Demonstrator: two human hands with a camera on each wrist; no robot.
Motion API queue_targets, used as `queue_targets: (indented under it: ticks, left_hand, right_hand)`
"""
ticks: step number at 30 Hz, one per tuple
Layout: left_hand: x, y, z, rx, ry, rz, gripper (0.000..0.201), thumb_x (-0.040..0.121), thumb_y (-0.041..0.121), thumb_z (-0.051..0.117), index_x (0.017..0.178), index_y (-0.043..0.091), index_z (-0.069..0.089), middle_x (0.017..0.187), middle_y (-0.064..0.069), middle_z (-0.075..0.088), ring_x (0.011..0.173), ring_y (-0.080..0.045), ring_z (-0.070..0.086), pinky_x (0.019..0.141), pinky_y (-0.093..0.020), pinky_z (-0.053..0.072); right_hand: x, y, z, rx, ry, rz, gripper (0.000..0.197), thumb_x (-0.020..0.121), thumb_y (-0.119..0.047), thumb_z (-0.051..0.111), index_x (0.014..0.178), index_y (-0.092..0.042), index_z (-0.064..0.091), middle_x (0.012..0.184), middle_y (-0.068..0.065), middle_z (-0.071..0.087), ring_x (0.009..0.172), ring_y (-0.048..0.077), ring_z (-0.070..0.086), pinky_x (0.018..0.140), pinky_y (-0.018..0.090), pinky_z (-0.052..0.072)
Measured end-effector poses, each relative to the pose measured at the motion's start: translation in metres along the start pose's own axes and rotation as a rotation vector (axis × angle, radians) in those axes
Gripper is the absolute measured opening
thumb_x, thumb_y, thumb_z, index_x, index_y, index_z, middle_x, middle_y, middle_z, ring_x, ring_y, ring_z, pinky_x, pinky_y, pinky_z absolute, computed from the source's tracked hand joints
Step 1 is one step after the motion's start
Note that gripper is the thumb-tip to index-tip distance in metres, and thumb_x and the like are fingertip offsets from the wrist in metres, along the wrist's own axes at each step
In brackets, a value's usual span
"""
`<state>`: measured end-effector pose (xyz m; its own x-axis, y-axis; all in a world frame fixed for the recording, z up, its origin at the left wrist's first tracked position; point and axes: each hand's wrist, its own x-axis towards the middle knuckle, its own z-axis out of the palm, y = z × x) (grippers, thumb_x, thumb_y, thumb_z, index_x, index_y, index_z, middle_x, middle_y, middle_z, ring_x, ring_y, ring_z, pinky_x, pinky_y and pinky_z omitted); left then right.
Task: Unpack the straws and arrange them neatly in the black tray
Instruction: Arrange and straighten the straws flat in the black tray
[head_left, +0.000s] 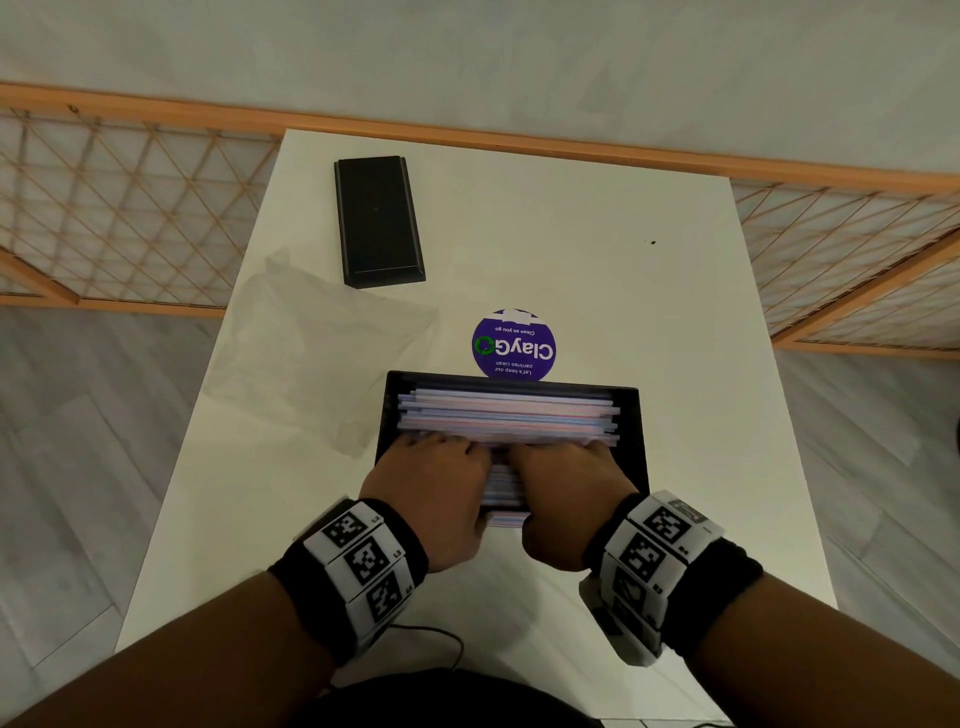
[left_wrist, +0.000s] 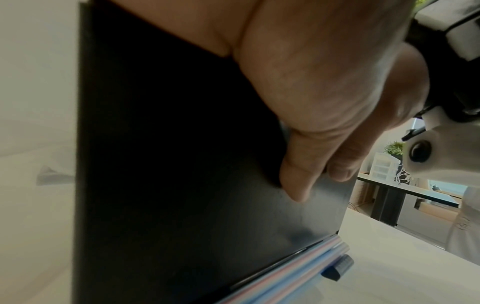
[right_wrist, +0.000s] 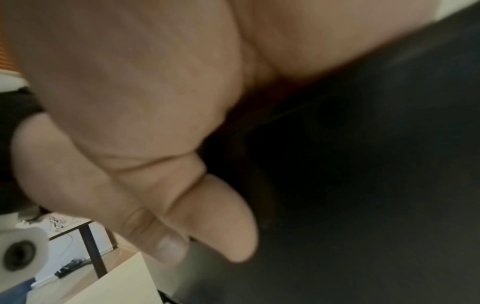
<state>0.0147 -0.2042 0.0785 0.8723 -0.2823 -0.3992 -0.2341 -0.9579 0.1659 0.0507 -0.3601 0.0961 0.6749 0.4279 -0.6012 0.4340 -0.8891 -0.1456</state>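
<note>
A black tray (head_left: 636, 415) sits on the white table in front of me, packed with pastel pink, blue and white straws (head_left: 509, 413) lying crosswise. My left hand (head_left: 441, 460) and right hand (head_left: 566, 460) grip its near side next to each other, with fingers over the straws. In the left wrist view my thumb (left_wrist: 298, 181) presses the tray's dark underside (left_wrist: 168, 185), and straw ends (left_wrist: 311, 265) stick out past its edge. The right wrist view shows my other thumb (right_wrist: 221, 216) on the same black underside (right_wrist: 363, 185). The fingertips are hidden.
A second long black tray or lid (head_left: 379, 221) lies at the far left of the table (head_left: 623, 260). A crumpled clear plastic bag (head_left: 322, 353) lies left of the tray. A round purple sticker (head_left: 514, 345) is just behind it. A wooden lattice screen stands beyond.
</note>
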Motion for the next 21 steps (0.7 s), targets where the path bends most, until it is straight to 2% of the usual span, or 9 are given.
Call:
queue_targets:
  ticks: [5,8,10,12,14,16,18,21]
  left_hand:
    - [-0.001,0.000,-0.003,0.025,-0.007,-0.009,0.044,0.092,0.051,0.052,0.127,0.025,0.054,0.130,0.002,0.055,0.124,-0.022,0.052,0.103,-0.037,0.042]
    - [-0.002,0.006,-0.006,0.018,0.020,0.023,0.046,0.090,0.044,0.060,0.130,0.023,0.051,0.131,-0.001,0.049,0.123,-0.024,0.051,0.102,-0.040,0.045]
    - [-0.003,0.006,-0.006,-0.024,0.032,0.051,0.047,0.090,0.041,0.061,0.133,0.024,0.049,0.131,0.002,0.053,0.123,-0.022,0.053,0.103,-0.039,0.045]
    - [-0.005,0.001,-0.006,-0.064,0.028,0.039,0.045,0.092,0.045,0.058,0.132,0.026,0.052,0.130,0.004,0.060,0.122,-0.021,0.057,0.104,-0.037,0.045]
    - [-0.006,-0.005,-0.005,-0.013,0.016,0.021,0.041,0.095,0.051,0.053,0.128,0.027,0.057,0.128,0.004,0.061,0.121,-0.021,0.057,0.103,-0.034,0.042]
    - [-0.006,-0.007,-0.003,0.039,0.001,0.013,0.041,0.095,0.053,0.051,0.126,0.027,0.060,0.130,0.003,0.055,0.125,-0.020,0.051,0.104,-0.034,0.040]
    - [-0.005,-0.005,-0.003,0.053,-0.010,-0.004,0.043,0.094,0.054,0.051,0.125,0.026,0.063,0.131,0.002,0.050,0.127,-0.020,0.047,0.105,-0.035,0.039]
    - [-0.003,-0.003,-0.003,0.063,-0.024,-0.012,0.041,0.094,0.053,0.050,0.122,0.026,0.063,0.128,0.002,0.054,0.124,-0.021,0.052,0.104,-0.036,0.041]
  right_hand:
    - [-0.004,0.003,-0.006,-0.057,-0.029,0.083,0.042,0.072,-0.039,0.059,0.112,-0.027,0.063,0.120,0.000,0.051,0.117,0.028,0.050,0.102,0.043,0.037]
    - [-0.006,-0.005,-0.007,-0.072,0.012,0.004,0.044,0.073,-0.035,0.062,0.116,-0.024,0.058,0.120,0.000,0.055,0.115,0.029,0.052,0.101,0.044,0.038]
    - [-0.006,-0.009,-0.007,-0.033,0.028,-0.038,0.043,0.073,-0.031,0.061,0.115,-0.025,0.055,0.116,-0.003,0.062,0.111,0.026,0.056,0.101,0.042,0.040]
    - [-0.007,-0.006,-0.006,-0.005,0.027,-0.005,0.040,0.073,-0.034,0.058,0.112,-0.028,0.058,0.110,-0.005,0.067,0.107,0.025,0.061,0.102,0.041,0.041]
    - [-0.007,0.000,-0.004,-0.046,0.043,0.046,0.038,0.071,-0.040,0.056,0.106,-0.027,0.063,0.105,-0.005,0.067,0.103,0.025,0.063,0.100,0.039,0.043]
    - [-0.007,0.004,-0.002,-0.064,0.029,0.092,0.039,0.072,-0.045,0.055,0.104,-0.026,0.066,0.110,-0.003,0.061,0.108,0.026,0.058,0.100,0.040,0.042]
    - [-0.008,0.003,-0.001,-0.069,0.001,0.112,0.044,0.073,-0.048,0.056,0.110,-0.027,0.066,0.118,0.000,0.049,0.116,0.028,0.049,0.102,0.044,0.039]
    - [-0.005,0.002,-0.002,-0.062,-0.003,0.116,0.044,0.073,-0.046,0.056,0.112,-0.027,0.066,0.118,0.001,0.049,0.117,0.029,0.047,0.102,0.044,0.037]
